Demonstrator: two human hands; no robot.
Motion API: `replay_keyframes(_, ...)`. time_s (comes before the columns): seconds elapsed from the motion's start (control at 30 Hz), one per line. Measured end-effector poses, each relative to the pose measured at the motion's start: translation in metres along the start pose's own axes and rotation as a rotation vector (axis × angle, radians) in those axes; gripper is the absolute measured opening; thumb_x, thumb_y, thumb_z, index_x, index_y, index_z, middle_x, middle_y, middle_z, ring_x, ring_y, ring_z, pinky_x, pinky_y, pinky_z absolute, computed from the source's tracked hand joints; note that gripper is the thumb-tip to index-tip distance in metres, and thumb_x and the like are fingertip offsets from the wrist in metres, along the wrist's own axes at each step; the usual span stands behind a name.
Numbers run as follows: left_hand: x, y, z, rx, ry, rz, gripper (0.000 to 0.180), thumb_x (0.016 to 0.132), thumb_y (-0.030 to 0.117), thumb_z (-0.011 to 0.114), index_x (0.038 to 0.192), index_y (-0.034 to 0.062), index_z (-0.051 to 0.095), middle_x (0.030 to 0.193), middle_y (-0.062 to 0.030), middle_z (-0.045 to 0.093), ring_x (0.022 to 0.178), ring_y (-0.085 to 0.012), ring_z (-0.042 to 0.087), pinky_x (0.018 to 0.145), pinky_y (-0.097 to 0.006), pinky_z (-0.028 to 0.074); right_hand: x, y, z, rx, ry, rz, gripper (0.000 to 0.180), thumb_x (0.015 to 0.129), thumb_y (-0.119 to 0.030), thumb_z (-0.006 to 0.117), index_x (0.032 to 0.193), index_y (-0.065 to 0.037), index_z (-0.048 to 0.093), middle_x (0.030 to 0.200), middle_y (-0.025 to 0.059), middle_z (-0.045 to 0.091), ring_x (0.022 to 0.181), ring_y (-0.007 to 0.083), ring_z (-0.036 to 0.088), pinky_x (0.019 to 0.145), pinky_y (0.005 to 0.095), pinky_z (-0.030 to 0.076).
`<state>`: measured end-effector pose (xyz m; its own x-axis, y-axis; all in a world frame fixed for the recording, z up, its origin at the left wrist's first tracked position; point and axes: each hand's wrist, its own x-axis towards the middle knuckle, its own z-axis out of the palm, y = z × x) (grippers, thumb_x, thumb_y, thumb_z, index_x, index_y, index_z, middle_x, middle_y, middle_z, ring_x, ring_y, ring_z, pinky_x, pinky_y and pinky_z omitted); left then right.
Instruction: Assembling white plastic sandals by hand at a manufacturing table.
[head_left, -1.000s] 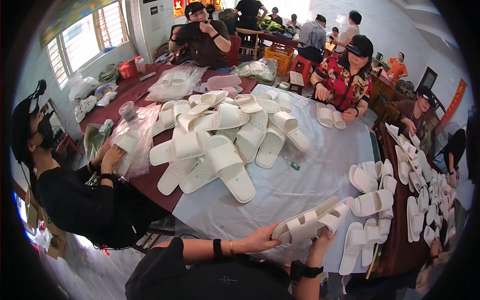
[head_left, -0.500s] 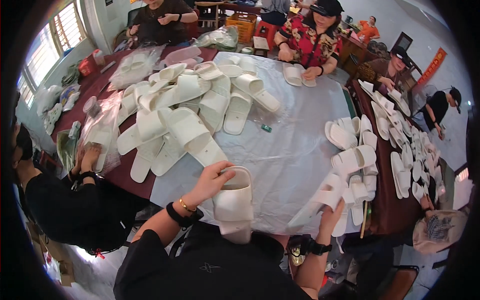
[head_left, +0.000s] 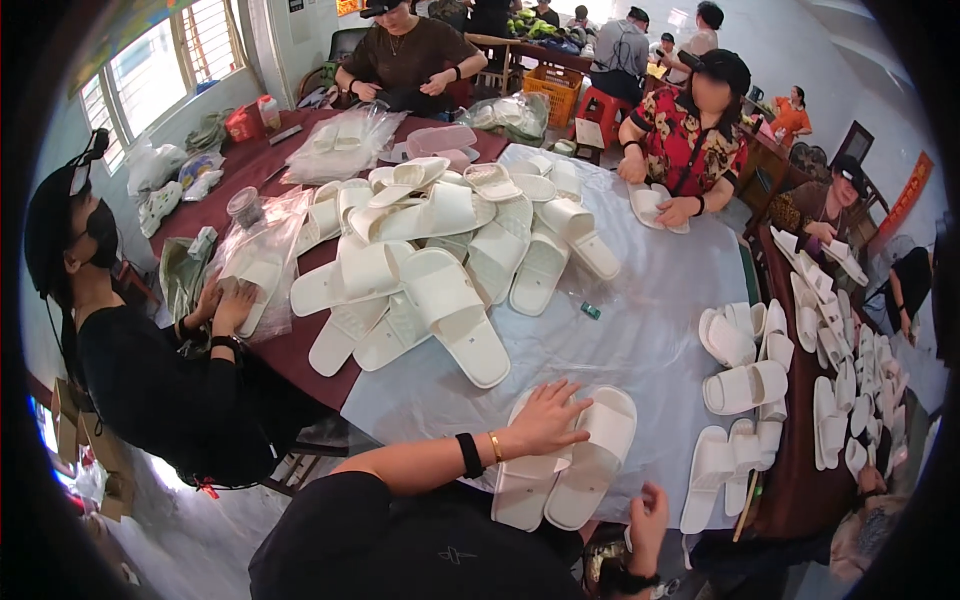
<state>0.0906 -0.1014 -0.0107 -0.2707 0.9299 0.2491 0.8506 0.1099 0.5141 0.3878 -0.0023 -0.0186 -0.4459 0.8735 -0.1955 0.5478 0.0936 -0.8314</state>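
Note:
Two white slide slippers lie side by side on the table's near edge in front of me. My left hand point(head_left: 548, 420) spreads its fingers over them, its fingertips reaching toward the right slipper point(head_left: 598, 440); it covers part of the left slipper point(head_left: 522, 490). My right hand point(head_left: 648, 515) is just right of the pair, off the slippers, its fingers loosely bent and apart with nothing visible in them. Beyond my left hand rises a jumbled pile of white slippers point(head_left: 440, 215).
A pale plastic sheet point(head_left: 640, 350) covers the table, with a small green item point(head_left: 590, 311) on it. More slippers point(head_left: 745, 385) line the right side. On the left a co-worker's hands point(head_left: 232, 300) press on a bagged slipper; another person point(head_left: 690, 140) handles slippers across the table.
The slippers held separately in my left and right hands now lie together before me. My left hand has opened over them; my right hand has let go. The view has shifted.

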Motion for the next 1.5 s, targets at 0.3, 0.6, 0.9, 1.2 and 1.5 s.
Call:
replay_keyframes(0.3, 0.004, -0.001, 0.002, -0.079, 0.002, -0.054, 0.051, 0.087, 0.040, 0.058, 0.122, 0.0043, 0.057, 0.132, -0.0228, 0.049, 0.129, -0.0387, 0.039, 0.108, -0.049, 0.029, -0.058, 0.131, -0.003, -0.052, -0.398, 0.188, 0.011, 0.084, -0.013, 0.059, 0.083, -0.003, 0.059, 0.066, 0.0035, 0.052, 0.057, 0.0169, 0.048, 0.054, 0.0341, 0.044)
replay_keyframes(0.6, 0.001, 0.007, 0.006, -0.124, 0.038, 0.063, 0.040, 0.083, 0.034, 0.062, 0.107, 0.0014, 0.062, 0.121, -0.0207, 0.055, 0.119, -0.0367, 0.048, 0.103, -0.047, 0.035, -0.038, 0.192, 0.086, 0.144, -0.654, 0.340, 0.031, 0.083, -0.020, 0.064, 0.109, -0.006, 0.055, 0.098, 0.0074, 0.055, 0.087, 0.0217, 0.052, 0.074, 0.0384, 0.046)
replay_keyframes(0.9, 0.016, -0.015, -0.009, -0.052, -0.033, -0.008, 0.032, 0.083, 0.023, 0.064, 0.106, 0.0007, 0.063, 0.117, -0.0214, 0.058, 0.115, -0.0372, 0.051, 0.099, -0.046, 0.037, -0.277, 0.131, 0.051, 0.682, -0.268, 1.288, 0.046, 0.090, -0.044, 0.058, 0.121, -0.009, 0.058, 0.110, 0.0054, 0.064, 0.103, 0.0244, 0.059, 0.079, 0.0414, 0.050)
replay_keyframes(1.2, 0.013, -0.008, 0.012, -0.074, -0.075, 0.006, 0.032, 0.087, 0.021, 0.060, 0.112, -0.0006, 0.061, 0.124, -0.0191, 0.056, 0.119, -0.0350, 0.048, 0.102, -0.042, 0.036, -0.279, 0.123, 0.051, 0.842, -0.055, 1.441, 0.037, 0.092, -0.039, 0.055, 0.108, -0.007, 0.065, 0.106, 0.0074, 0.066, 0.092, 0.0225, 0.063, 0.074, 0.0461, 0.050)
replay_keyframes(1.5, 0.010, -0.007, 0.006, -0.040, -0.063, 0.026, 0.030, 0.088, 0.019, 0.060, 0.111, -0.0005, 0.062, 0.123, -0.0191, 0.056, 0.120, -0.0354, 0.048, 0.102, -0.042, 0.036, -0.289, 0.152, 0.061, 0.905, -0.184, 1.414, 0.046, 0.086, -0.054, 0.058, 0.115, -0.018, 0.062, 0.112, 0.0037, 0.063, 0.105, 0.0238, 0.056, 0.083, 0.0536, 0.044)
